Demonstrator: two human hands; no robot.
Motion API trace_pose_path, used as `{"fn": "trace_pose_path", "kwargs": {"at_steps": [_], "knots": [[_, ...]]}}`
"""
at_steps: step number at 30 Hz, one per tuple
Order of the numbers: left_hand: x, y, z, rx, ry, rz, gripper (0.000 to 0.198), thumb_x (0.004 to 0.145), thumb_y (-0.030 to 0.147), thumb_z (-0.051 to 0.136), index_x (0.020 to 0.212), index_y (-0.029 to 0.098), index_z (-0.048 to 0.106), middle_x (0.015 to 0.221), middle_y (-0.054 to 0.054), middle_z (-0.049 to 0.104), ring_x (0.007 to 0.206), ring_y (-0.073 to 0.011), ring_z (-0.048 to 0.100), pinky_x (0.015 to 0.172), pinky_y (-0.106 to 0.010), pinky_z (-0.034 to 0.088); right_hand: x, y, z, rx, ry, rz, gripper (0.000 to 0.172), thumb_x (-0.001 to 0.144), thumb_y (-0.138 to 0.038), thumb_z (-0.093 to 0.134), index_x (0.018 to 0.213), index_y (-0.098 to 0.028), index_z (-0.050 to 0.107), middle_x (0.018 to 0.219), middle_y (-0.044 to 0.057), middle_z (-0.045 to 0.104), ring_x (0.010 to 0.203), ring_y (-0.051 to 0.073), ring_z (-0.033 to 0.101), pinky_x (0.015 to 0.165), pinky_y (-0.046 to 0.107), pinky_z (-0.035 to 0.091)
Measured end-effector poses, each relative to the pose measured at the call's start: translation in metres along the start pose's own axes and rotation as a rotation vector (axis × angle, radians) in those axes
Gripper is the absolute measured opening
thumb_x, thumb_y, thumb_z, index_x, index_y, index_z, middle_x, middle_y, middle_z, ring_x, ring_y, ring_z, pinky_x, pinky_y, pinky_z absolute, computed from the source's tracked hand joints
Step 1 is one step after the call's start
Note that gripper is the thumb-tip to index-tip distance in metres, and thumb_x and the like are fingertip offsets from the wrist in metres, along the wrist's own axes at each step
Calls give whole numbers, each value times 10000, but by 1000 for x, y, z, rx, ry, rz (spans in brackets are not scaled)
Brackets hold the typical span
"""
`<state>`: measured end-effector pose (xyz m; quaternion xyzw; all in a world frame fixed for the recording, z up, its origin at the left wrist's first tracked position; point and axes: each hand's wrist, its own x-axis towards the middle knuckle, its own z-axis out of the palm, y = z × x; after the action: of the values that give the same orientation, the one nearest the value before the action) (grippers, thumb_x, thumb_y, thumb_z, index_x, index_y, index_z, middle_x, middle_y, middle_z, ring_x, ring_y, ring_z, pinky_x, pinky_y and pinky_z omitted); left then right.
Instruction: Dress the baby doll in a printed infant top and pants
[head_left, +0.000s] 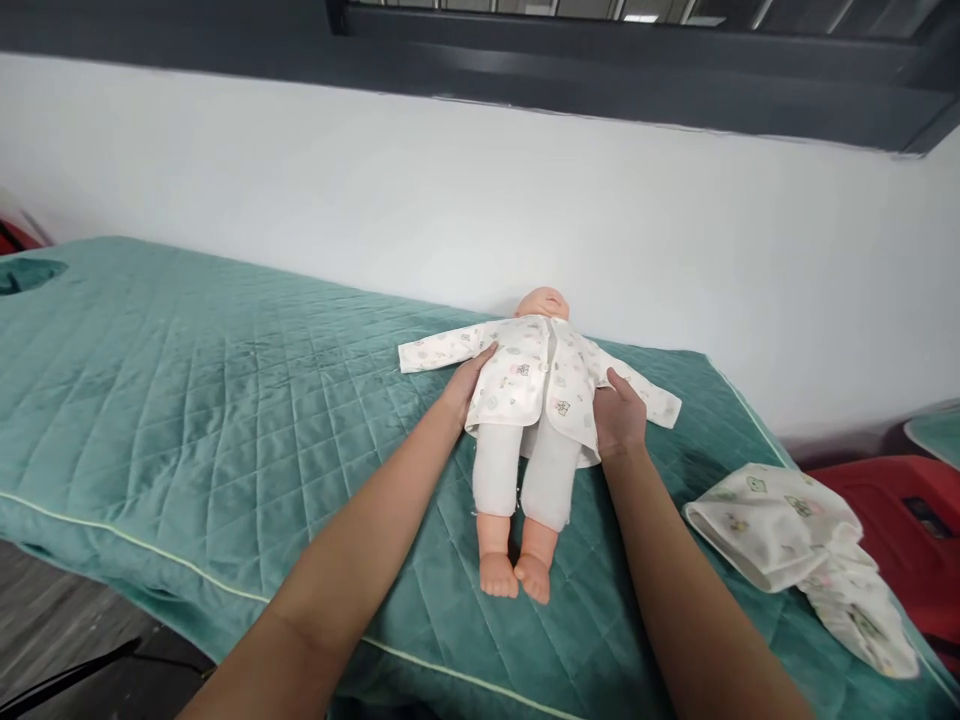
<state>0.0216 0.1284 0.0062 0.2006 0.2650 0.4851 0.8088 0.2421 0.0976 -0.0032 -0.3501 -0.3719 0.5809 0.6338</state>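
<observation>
A baby doll (496, 480) lies on its back, head toward the wall and bare feet toward me. It wears a white patterned jacket (514, 375), with both sleeves spread outward and the front edges parted low down. White cloth covers the legs to the shins. At the doll's left-of-picture side, my left hand (471, 382) grips the torso, thumb over the jacket and fingers mostly hidden. My right hand (621, 412) clasps the opposite side below the sleeve, thumb raised and the other fingers partly out of sight.
Beneath the doll is a padded bed with a green quilted cover (225, 400). White patterned baby trousers (787, 530) lie crumpled at the right edge. A white wall (375, 190) rises behind, and a red object (892, 510) stands past the bed's right side.
</observation>
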Motion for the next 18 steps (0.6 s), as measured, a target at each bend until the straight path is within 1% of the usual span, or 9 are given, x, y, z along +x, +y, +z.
{"fn": "trace_pose_path", "kwargs": {"at_steps": [2,5,10,14,18], "knots": [[0,2,1,-4,-2,-11,354,938,331,612,1192,96,683,1102,-149,767,1166,-296,677,1055,-413,517,0,-2,1,6,-42,64,480,901,-522,474,1195,-201,675,1153,79,741,1275,307,610,1092,601,475],[3,4,1,-17,-6,-30,340,934,322,619,1178,96,686,1055,-143,776,1116,-291,700,1045,-426,526,1,-4,1,14,-48,87,512,892,-555,469,1208,-203,664,1149,87,738,1262,307,619,1097,585,473],[5,4,1,-9,11,-3,309,937,310,614,1151,102,693,1036,-143,776,1050,-285,725,1036,-436,539,4,-8,4,-5,-29,45,494,899,-526,464,1225,-204,647,1183,81,727,1273,298,612,1098,581,471],[3,4,3,-3,38,-19,305,936,312,620,1143,103,697,1051,-146,771,1072,-288,719,1039,-430,540,1,-8,6,-52,-20,11,470,908,-512,458,1186,-197,669,1154,90,737,1282,314,604,1103,604,460],[3,5,2,1,39,-32,350,921,320,647,1191,99,677,1075,-158,764,1097,-305,711,1030,-443,544,-2,-6,4,-99,-18,18,460,909,-528,454,1133,-201,688,1105,94,748,1288,325,596,1104,617,451]]}}
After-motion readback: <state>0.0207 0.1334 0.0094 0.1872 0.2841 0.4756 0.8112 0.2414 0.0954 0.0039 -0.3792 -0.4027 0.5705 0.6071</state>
